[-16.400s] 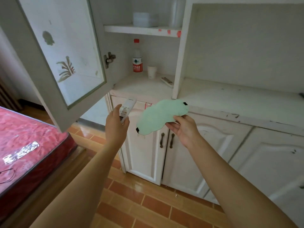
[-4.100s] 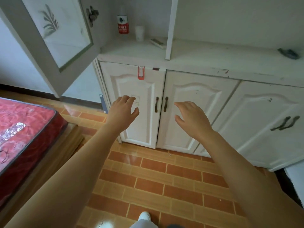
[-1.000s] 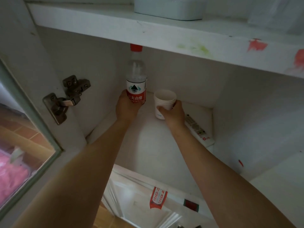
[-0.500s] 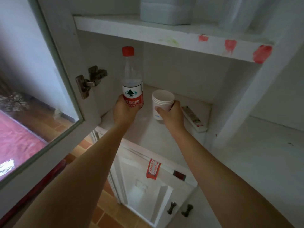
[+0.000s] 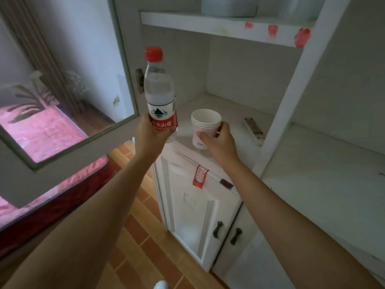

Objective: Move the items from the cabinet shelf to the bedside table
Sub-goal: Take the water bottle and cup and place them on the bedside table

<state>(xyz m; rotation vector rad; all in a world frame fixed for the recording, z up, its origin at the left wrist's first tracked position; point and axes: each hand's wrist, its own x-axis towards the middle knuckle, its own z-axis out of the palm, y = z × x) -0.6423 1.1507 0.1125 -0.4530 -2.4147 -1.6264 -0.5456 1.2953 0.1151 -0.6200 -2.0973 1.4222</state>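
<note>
The white cabinet shelf (image 5: 225, 109) is mostly bare. A remote control (image 5: 253, 130) lies flat on it, at about 3 o'clock, close to the white post. Above is a second shelf (image 5: 218, 28) with red marks on its edge. A pale box (image 5: 229, 6) sits on it at 12 o'clock. The counter (image 5: 325, 174) stretches off toward 4 o'clock.
</note>
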